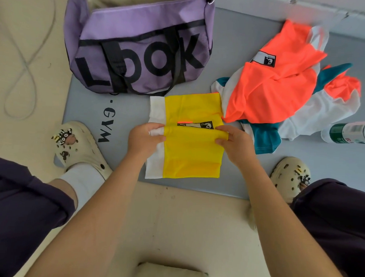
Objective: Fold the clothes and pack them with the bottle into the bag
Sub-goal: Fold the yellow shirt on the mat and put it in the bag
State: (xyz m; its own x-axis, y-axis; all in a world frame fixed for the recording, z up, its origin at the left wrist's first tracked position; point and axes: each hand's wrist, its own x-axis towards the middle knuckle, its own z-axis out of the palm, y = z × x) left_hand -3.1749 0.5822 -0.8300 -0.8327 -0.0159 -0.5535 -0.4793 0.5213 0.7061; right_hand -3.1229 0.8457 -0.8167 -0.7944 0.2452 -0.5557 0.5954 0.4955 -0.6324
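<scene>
A yellow and white garment (189, 155) lies half folded on the grey mat (89, 105). My left hand (145, 136) pinches its white left edge at the fold. My right hand (234, 141) pinches the yellow right edge of the same fold. A black and white label shows between the two hands. A crumpled orange, white and teal garment (284, 88) lies to the right. The purple bag (139, 46) with black letters stands behind, at the mat's far left. A clear bottle (349, 132) with a green label lies on its side at the right edge.
My two feet in cream clogs (80, 148) rest at the mat's near corners, the right one (289, 176) by my knee. A grey cable (23, 68) loops over the beige floor on the left. A white wall runs behind the mat at the top right.
</scene>
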